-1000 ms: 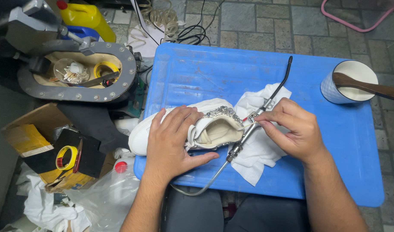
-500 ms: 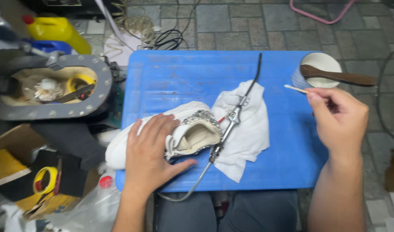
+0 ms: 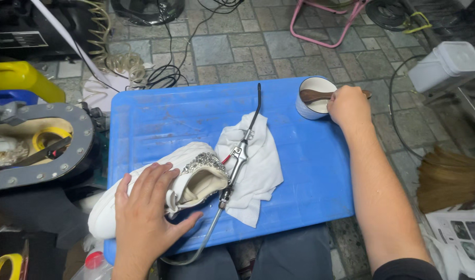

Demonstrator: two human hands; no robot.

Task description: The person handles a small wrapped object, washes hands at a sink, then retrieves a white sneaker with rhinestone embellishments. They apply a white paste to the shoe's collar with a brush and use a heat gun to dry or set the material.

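At the lower left of the frame, our left hand (image 3: 144,207) lies flat with its fingers spread over a white shoe (image 3: 196,179), pressing on it rather than gripping it. The shoe lies on its side at the near left corner of a blue plastic board (image 3: 159,119) across our lap, its studded collar facing the middle of the frame. Just beside the shoe's opening, a metal spray tool (image 3: 236,155) with a hose rests on a crumpled white cloth (image 3: 258,171) at the centre of the board. Farther up, at the upper right of the board, our right hand (image 3: 348,106) is closed at the rim of a small white cup (image 3: 312,98), its fingers curled at the brown handle (image 3: 314,95) lying across the cup; we cannot tell what the fingertips hold. At the left edge sits a grey bolted tray (image 3: 76,150) holding a yellow tape roll (image 3: 46,139), with a yellow jug (image 3: 19,80) above it. Beyond, cables (image 3: 165,75) trail over the stone-tiled floor (image 3: 258,41).
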